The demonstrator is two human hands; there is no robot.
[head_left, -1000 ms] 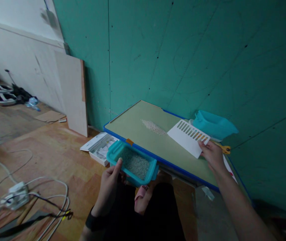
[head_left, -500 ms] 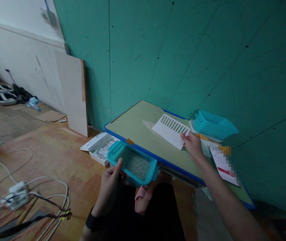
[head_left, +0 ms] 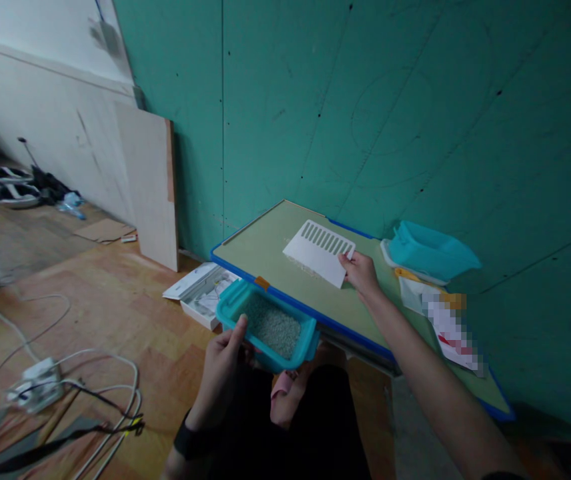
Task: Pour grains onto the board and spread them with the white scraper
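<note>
With the thumb over its rim, my left hand [head_left: 221, 363] grips a teal plastic tub [head_left: 228, 300] by its near side. Inside the tub lie pale grey-green granules [head_left: 278, 327]. The tub sits just below the front edge of a low table [head_left: 255, 243] with a blue rim. My right hand [head_left: 360, 272] pinches the right end of a flat white card [head_left: 315, 257] that has a row of slots along its far side. The card slants over the tabletop. A few pale grains [head_left: 309, 269] show along its near edge; the rest of the grain patch is hidden under it.
A second teal container [head_left: 430, 253] stands at the table's far right, near a yellow cloth [head_left: 415, 275] and a partly blurred white packet [head_left: 455, 337]. An open white box [head_left: 200, 293] lies on the floor. A power strip [head_left: 38, 385] with cables is at the left.
My right hand has moved the white card left across the table, over the patch of grains. My left hand and the tub stay nearly in place; the view has shifted slightly.
</note>
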